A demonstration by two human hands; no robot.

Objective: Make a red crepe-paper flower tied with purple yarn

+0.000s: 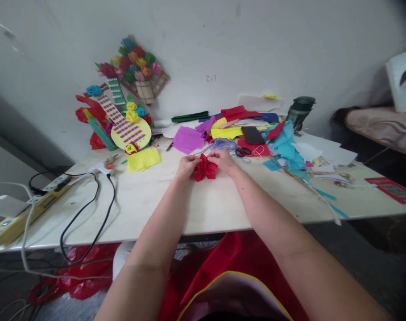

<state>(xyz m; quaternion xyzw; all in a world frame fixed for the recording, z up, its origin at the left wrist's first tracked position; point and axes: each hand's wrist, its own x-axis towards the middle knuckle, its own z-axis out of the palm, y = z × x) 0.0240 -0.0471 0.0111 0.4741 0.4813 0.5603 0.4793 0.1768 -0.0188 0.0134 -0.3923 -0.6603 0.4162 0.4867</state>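
Observation:
Both my hands meet over the middle of the white table (203, 205), pinching a crumpled red paper flower (205, 169). My left hand (187, 166) grips its left side with closed fingers. My right hand (225, 160) closes on its right and top edge. Just behind the flower lie a coil of pale purple thread (223, 143) and black-handled scissors (243, 152). A purple paper sheet (188, 139) and a yellow sheet (143, 159) lie to the left of the hands.
Sheets of coloured paper pile up at the back, with a dark phone (253, 134) and a green bottle (299, 111). Paper-flower crafts (126, 98) lean on the wall at back left. A power strip (32, 205) and black cable (85, 209) cross the left side.

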